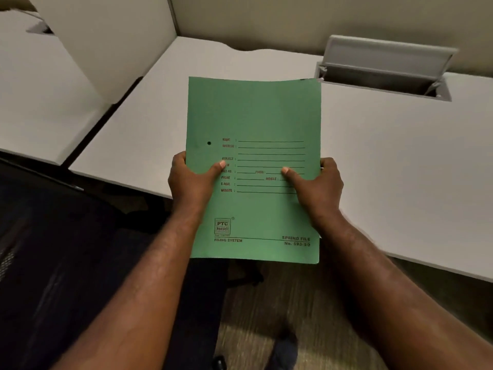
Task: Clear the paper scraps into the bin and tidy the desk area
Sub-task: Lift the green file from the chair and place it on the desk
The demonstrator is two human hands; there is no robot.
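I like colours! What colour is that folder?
Green folder with red printing, seen in the head view.

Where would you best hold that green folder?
By its two long side edges, as shown: the left hand and right hand come in from either side of the green folder, thumbs on the cover. It's broad, thin and floppy.

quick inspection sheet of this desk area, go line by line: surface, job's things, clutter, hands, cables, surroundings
surface: white desk, bare where visible; no scraps seen on it
job's things: green file folder held closed above the desk edge, printed cover facing up; no bin or paper scraps in view
clutter: nothing seen
grippers: left hand and right hand each grip a side of the folder, thumbs on the cover
cables: nothing seen; cable hatch in the desk stands open
surroundings: partition panel at left, dark chair below, carpet floor
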